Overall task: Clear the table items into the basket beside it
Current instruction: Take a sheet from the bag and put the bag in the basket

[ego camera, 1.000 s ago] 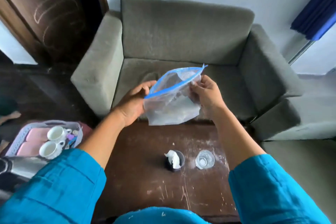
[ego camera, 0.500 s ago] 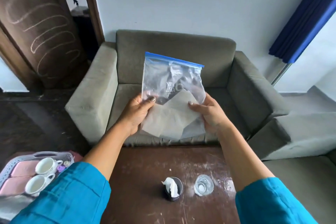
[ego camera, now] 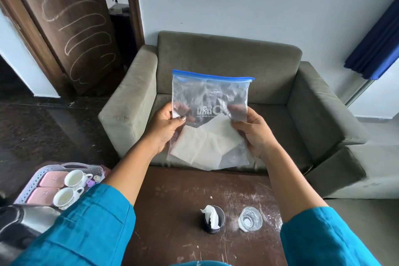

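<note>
- Compared with the earlier frame, the zip bag (ego camera: 210, 119) is held a little higher and squarer to the camera, blue seal uppermost and level; the view has also tilted slightly down.
- Zip bag: clear plastic, upright, held in the air above the far edge of the tabletop (ego camera: 172, 211), at 12 o'clock from the person; a folded white paper sheet (ego camera: 207, 142) lies inside its lower half.
- Left hand (ego camera: 165, 128): closed on the bag's left edge, thumb in front, fingers behind.
- Right hand (ego camera: 255, 130): closed on the bag's right edge in the same pinch.
- Dark cup (ego camera: 213, 220) with crumpled tissue and clear glass (ego camera: 250, 222): standing on the tabletop near the person, the glass just beside the cup at its 3 o'clock.
- Basket (ego camera: 43, 174): on the floor at 9 o'clock from the tabletop, already holding two white cups (ego camera: 71, 188) and two pink boxes (ego camera: 48, 185).
- Progress, as a judgement: partly done; the bag, the cup and the glass remain to be placed in the basket.
- Grey armchair (ego camera: 228, 65): beyond the tabletop, behind the bag.
</note>
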A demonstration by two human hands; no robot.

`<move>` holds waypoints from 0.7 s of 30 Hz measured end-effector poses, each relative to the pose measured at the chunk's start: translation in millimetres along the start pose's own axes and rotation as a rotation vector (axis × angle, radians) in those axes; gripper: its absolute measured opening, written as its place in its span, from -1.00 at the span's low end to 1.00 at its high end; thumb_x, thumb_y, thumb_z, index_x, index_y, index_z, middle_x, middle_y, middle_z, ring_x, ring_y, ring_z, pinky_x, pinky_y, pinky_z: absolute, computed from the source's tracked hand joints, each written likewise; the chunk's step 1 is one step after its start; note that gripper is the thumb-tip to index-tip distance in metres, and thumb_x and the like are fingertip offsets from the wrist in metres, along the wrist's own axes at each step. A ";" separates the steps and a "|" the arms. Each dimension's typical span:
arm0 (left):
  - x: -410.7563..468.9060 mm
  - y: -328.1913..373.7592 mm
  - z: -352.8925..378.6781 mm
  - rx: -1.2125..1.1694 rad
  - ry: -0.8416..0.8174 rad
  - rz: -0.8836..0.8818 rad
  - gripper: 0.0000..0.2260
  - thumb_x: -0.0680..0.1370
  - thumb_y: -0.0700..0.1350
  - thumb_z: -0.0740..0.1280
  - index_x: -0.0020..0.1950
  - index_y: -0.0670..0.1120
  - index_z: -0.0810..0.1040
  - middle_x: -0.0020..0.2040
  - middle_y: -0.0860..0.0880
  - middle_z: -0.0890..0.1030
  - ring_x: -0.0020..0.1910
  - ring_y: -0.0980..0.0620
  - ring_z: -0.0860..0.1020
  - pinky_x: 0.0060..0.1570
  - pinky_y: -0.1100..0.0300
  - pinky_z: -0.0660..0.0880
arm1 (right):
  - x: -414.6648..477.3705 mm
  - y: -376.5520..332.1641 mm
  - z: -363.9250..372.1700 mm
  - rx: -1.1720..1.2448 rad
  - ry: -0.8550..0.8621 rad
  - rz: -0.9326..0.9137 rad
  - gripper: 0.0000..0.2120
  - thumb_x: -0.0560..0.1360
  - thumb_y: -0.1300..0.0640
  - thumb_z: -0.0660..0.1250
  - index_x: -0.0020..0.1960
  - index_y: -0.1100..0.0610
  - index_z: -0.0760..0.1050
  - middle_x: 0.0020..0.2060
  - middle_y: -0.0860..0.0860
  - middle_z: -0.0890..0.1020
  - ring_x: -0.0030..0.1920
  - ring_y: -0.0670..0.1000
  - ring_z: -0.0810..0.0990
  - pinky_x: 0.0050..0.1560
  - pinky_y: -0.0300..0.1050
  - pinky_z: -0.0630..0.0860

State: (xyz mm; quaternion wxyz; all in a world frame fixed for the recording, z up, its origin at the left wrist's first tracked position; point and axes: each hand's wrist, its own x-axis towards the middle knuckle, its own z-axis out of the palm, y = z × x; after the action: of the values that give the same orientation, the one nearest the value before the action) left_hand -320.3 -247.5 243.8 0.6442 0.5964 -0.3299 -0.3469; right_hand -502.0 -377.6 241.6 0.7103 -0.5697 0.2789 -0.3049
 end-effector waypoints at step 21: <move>-10.3 2.7 -18.5 0.266 -0.029 0.018 -0.72 0.42 -0.48 0.29 -0.11 -0.11 0.56 -0.01 -0.06 0.56 0.04 0.09 0.48 0.02 0.32 0.44 | 2.9 6.6 8.8 0.038 -0.022 0.228 -0.71 0.49 0.01 0.29 0.17 0.09 0.45 -0.14 0.09 0.66 -0.18 0.08 0.65 -0.21 0.02 0.63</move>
State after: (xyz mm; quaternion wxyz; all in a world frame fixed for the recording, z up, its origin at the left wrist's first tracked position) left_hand -310.2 -228.7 245.1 0.5576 0.6686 -0.3877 -0.3028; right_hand -492.8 -373.1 236.7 0.7541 -0.5241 0.3284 -0.2209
